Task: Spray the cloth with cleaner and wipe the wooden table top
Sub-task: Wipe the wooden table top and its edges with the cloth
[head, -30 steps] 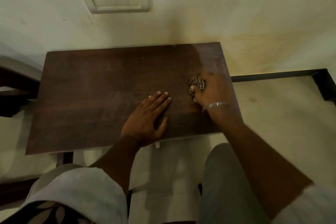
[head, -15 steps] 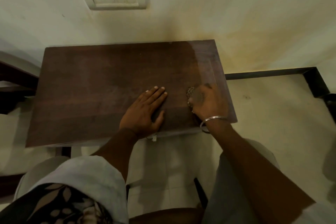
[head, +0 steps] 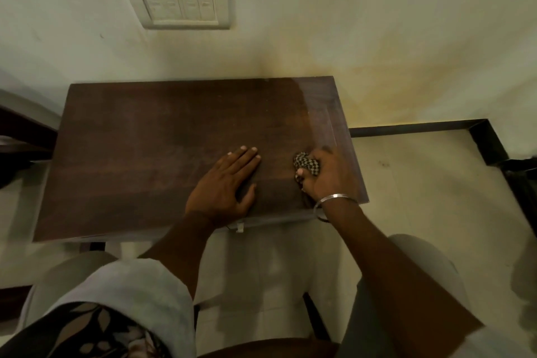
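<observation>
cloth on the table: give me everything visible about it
The cloth is a small fabric wad with a fine dark-and-light check pattern. It is bunched up, not spread; only its left part shows, the rest hidden under the right hand, which grips it against the wooden table top near its right edge. The left hand lies flat nearby, not touching it.

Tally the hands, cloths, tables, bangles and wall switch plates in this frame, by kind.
hands: 2 (left hand, right hand)
cloth: 1
table: 1
bangle: 1
switch plate: 1
Total: 6
</observation>
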